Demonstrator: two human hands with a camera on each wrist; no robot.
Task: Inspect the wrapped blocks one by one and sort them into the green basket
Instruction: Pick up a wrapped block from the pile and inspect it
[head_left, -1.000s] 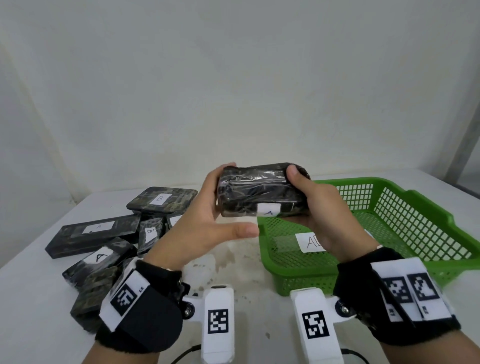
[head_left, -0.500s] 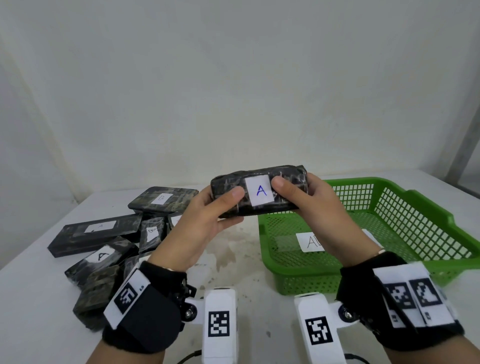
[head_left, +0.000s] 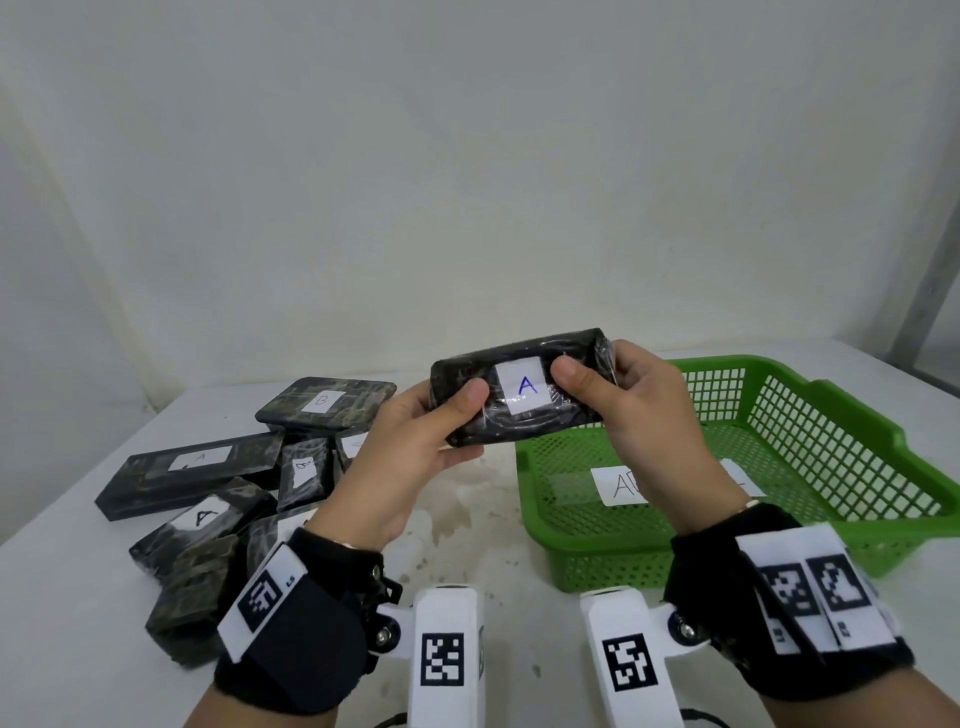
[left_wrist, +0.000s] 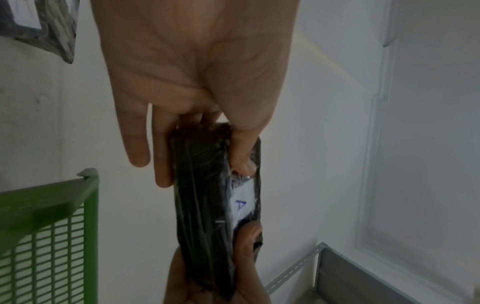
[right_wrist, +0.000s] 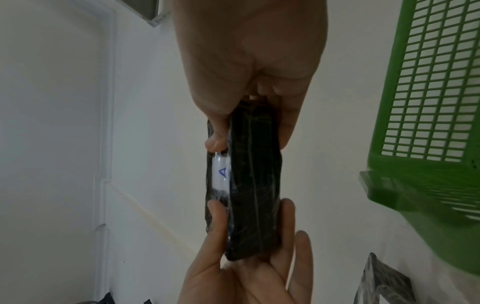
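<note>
Since a second earlier the wrapped block (head_left: 519, 392) had been turned so its "A" label (head_left: 522, 388) faced the person, the left hand (head_left: 410, 447) and right hand (head_left: 644, 415) each pinching one end above the counter (head_left: 467, 499), beside the green basket (head_left: 810, 457).

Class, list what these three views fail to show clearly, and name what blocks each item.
- Basket label: head view, right hand covers its end; only "A" is sure.
- Held block: back face hidden in every view.
- Pile: head view, left hand and wrist strap cover nearer blocks; some labels too faint.
</note>
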